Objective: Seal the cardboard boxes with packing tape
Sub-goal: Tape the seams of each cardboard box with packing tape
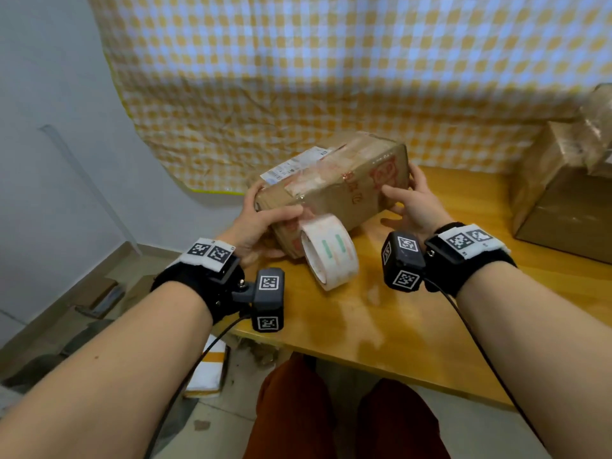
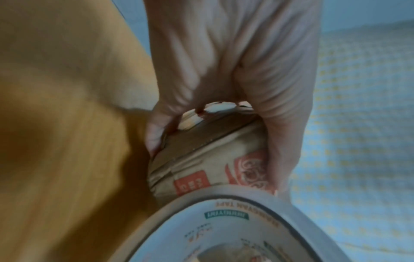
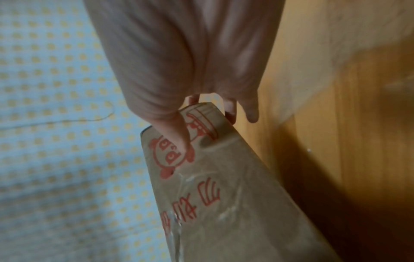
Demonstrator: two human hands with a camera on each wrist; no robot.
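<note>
Nearest the lens, the left hand (image 1: 256, 223) grips the near-left end of the cardboard box (image 1: 334, 190), thumb on top, fingers curled around the end. Tape roll (image 1: 329, 253) hangs at that end above the wooden table (image 1: 414, 326). Right hand (image 1: 412, 200) clasps the box's far-right end, thumb pressed on its printed side.

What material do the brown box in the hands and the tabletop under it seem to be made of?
Brown box with red print: matte corrugated cardboard, judging by creased, dented corners; glossy clear tape strips cross it. Yellow tabletop: probably varnished wood or laminate, since it shows grain lines and shiny reflections.
</note>
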